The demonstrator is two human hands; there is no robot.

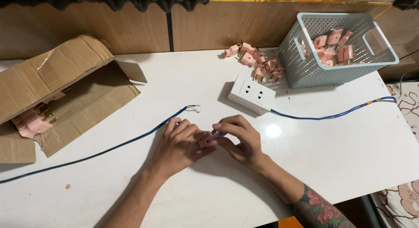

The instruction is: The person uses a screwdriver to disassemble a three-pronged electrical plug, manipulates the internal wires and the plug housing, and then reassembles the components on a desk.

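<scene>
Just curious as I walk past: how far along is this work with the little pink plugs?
A few pink plugs lie in the basket, possibly finished. In hand: the left hand and right hand hold one pink plug together on the table. Left, it seems: a loose pile of plugs by the white socket, more in the cardboard box, and the blue cable's bare end.

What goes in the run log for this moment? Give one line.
left hand: holds pink plug | right hand: small tool at plug | blue cable: bare end beside hands | white socket box: behind
</scene>
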